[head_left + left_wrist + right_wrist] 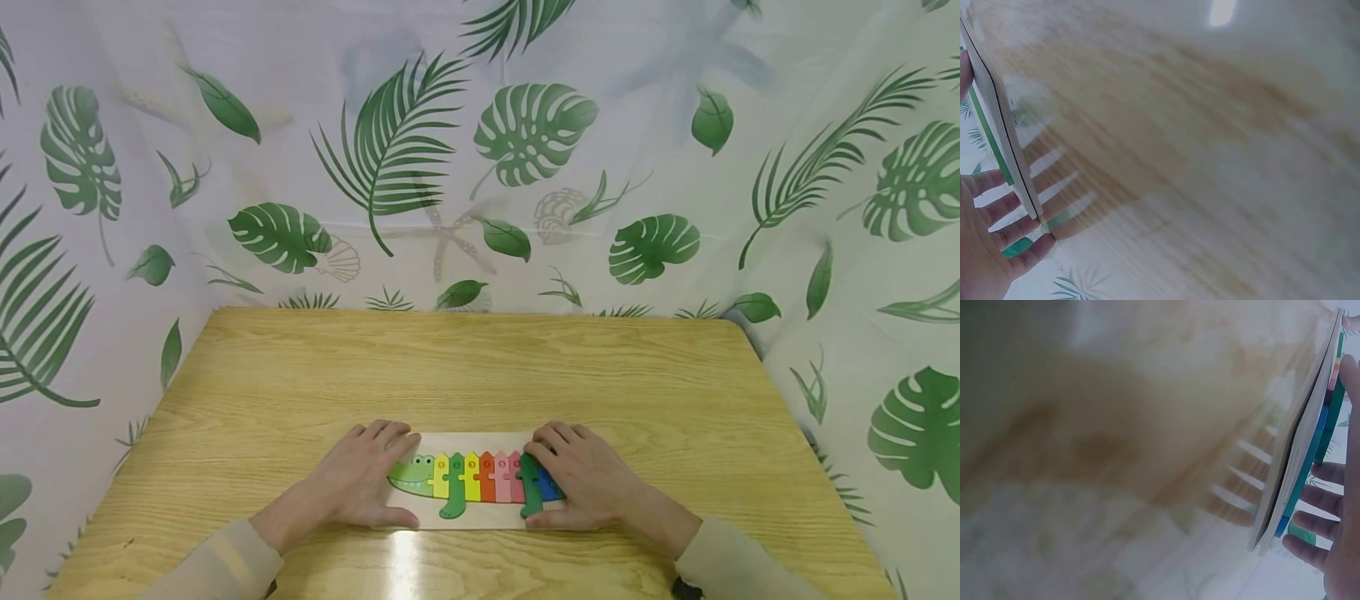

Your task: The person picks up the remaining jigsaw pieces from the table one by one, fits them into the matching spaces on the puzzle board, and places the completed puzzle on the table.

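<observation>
A pale wooden puzzle board (491,518) lies near the table's front edge. It bears a crocodile puzzle in coloured numbered pieces (487,477), with a green head (411,475) at the left and green legs. My left hand (367,479) holds the left end, thumb along the near edge and fingers toward the far corner. At the other end my right hand (588,479) holds the board likewise and covers the tail. In the left wrist view, spread left fingers (1007,209) reach around the board's end. The right wrist view shows right fingers (1319,503) beside a blue piece (1284,524).
The light wooden table (465,367) extends behind and to both sides of the board. White sheets (450,167) with a green leaf print hang along its back and sides. A bright light reflection (403,562) shows on the tabletop in front of the board.
</observation>
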{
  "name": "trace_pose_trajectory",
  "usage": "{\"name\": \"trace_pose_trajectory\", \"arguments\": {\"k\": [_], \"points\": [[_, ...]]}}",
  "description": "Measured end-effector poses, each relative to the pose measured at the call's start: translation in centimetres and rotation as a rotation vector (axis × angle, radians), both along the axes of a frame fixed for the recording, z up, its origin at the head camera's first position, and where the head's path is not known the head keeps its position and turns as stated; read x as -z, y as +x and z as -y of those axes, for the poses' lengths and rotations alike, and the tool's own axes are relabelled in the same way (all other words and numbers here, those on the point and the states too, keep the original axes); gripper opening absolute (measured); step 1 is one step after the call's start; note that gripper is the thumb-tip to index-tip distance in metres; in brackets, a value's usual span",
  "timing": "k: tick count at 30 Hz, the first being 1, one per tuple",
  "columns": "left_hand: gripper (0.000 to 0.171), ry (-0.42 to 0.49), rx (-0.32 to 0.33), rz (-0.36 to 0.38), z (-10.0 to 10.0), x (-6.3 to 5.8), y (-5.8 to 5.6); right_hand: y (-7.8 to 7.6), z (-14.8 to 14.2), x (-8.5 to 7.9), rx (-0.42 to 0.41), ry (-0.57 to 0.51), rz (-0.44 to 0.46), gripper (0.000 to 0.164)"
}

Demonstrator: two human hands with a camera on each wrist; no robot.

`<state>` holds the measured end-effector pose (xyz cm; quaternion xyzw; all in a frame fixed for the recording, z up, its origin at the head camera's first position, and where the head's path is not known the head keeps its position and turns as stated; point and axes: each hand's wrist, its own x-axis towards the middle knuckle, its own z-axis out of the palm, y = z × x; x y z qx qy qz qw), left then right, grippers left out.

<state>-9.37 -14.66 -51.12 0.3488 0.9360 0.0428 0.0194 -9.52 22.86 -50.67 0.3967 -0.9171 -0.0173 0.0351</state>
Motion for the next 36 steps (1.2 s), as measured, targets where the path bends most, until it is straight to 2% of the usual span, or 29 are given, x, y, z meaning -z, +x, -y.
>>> {"name": "trace_pose_trajectory", "arguments": {"k": [11,21,36], "points": [[0.113,0.0,0.005,-0.014,0.0,-0.02,0.03,0.25,-0.01,-0.16,0.018,0.013,0.012,0.089],[0.114,-0.001,0.003,0.006,0.0,0.05,-0.03,0.18,0.05,-0.01,0.024,0.021,0.049,0.091],[0.114,0.001,0.005,0.0,-0.03,-0.24,-0.01,0.28,-0.08,0.47,-0.015,0.01,0.008,0.09]]}}
